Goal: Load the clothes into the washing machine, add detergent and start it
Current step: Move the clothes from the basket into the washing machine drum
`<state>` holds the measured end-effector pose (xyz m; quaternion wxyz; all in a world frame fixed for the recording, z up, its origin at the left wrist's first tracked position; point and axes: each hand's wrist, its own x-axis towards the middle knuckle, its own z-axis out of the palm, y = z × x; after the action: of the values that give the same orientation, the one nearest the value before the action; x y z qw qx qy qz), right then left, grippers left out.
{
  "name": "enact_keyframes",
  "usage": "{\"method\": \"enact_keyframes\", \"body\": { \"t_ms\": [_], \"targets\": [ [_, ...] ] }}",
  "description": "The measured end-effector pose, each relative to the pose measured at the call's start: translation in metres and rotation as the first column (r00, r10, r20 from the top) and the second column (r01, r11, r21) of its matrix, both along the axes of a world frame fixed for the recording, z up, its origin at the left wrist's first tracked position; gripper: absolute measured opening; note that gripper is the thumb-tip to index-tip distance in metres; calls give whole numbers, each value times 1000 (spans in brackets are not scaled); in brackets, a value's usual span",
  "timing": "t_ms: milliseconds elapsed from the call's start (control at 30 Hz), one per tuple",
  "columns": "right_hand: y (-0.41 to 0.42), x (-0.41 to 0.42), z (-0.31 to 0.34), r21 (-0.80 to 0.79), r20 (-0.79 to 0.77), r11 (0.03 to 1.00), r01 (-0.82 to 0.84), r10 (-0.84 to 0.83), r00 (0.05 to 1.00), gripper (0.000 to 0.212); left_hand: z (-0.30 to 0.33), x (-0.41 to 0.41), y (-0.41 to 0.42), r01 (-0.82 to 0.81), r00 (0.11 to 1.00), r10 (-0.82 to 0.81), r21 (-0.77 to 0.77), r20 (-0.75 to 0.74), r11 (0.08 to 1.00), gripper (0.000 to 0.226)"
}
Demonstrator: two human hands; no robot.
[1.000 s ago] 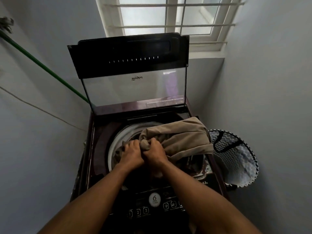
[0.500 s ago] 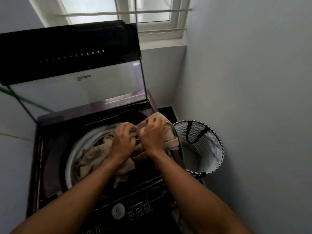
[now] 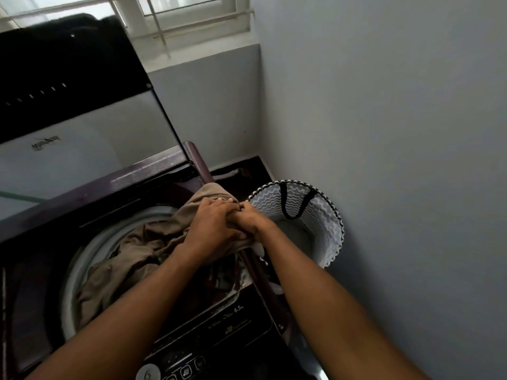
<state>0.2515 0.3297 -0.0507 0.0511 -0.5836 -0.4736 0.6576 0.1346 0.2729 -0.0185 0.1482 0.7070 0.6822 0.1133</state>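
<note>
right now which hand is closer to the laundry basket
Right. The right hand sits at the machine's edge beside the laundry basket; the left hand is farther in, over the tan garment.

— What can be read on the washing machine (image 3: 175,171)?
— "6.5" on its control panel (image 3: 219,330), and a "6" on the round dial (image 3: 148,374). The lid (image 3: 82,127) logo appears mirrored, illegible.

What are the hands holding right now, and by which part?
Both hands, left and right, grip the tan garment at its bunched end over the washing machine's right edge; the rest trails into the drum.
</note>
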Motion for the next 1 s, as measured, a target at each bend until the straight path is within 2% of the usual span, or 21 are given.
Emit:
{"method": "enact_keyframes", "body": {
  "t_ms": [67, 167, 267, 367, 467, 600, 767, 1000],
  "targets": [
    [0, -4, -3, 69, 66, 998, 5, -9, 998, 77, 2, 0, -2, -27, 999, 26, 17, 41, 999, 69],
    [-11, -8, 31, 237, 222, 969, -65, 11, 975, 64, 1, -1, -6, -41, 996, 36, 58, 84, 997, 72],
    [-24, -16, 45, 461, 362, 879, -119, -64, 930, 35, 1, -7, -9, -42, 976, 26, 68, 218, 997, 75],
    [-37, -25, 54, 594, 383, 794, -129, -139, 913, 25, 8, -15, -13, -46, 950, 15, 92, 311, 995, 68],
    [-46, -34, 62, 647, 387, 750, -134, -172, 906, 19, 15, -23, -22, -67, 911, 15, 110, 413, 992, 66],
    [-51, -41, 83, 673, 359, 726, -142, -153, 921, 22, 23, -35, -28, -105, 875, 27, 134, 483, 985, 74],
    [-55, -63, 108, 700, 351, 694, -168, -130, 927, 26, 45, -54, -37, -133, 877, 21, 201, 480, 971, 82],
    [-78, -106, 135, 735, 335, 647, -203, -86, 938, 25, 73, -92, -68, -226, 869, 68, 271, 490, 936, 78]
  ]
}}
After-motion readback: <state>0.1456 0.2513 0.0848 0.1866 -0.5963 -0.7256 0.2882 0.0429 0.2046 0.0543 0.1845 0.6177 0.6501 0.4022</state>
